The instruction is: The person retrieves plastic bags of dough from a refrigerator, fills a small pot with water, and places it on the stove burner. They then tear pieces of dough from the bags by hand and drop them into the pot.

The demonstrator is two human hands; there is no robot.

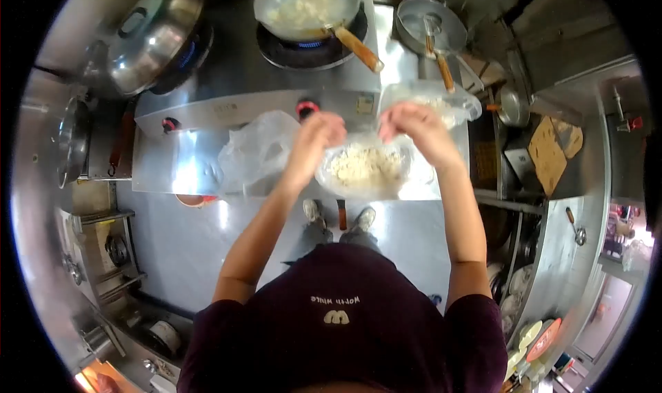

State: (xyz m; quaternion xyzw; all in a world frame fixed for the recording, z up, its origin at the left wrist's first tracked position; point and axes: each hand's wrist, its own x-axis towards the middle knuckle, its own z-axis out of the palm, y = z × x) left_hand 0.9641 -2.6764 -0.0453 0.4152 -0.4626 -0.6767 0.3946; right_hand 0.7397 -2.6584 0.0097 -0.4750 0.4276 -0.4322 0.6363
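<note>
My left hand [323, 129] and my right hand [414, 123] are raised over the steel counter, facing each other with a gap between them. Both have curled fingers, a little blurred; whatever they pinch, if anything, is too small to make out. Just below them sits a clear container [331, 185] of pale, crumbly food [365, 164]. A crumpled clear plastic bag [254, 148] lies left of it, near my left forearm. Beyond my right hand is another clear container [470, 107] with pale food in it.
A pan [258, 10] with pale pieces of food sits over a lit burner, its wooden handle [358, 48] pointing toward me. A lidded wok [148, 45] stands on the left burner, also lit. A bowl [407, 31] holding a wooden-handled utensil [441, 65] is at the back right.
</note>
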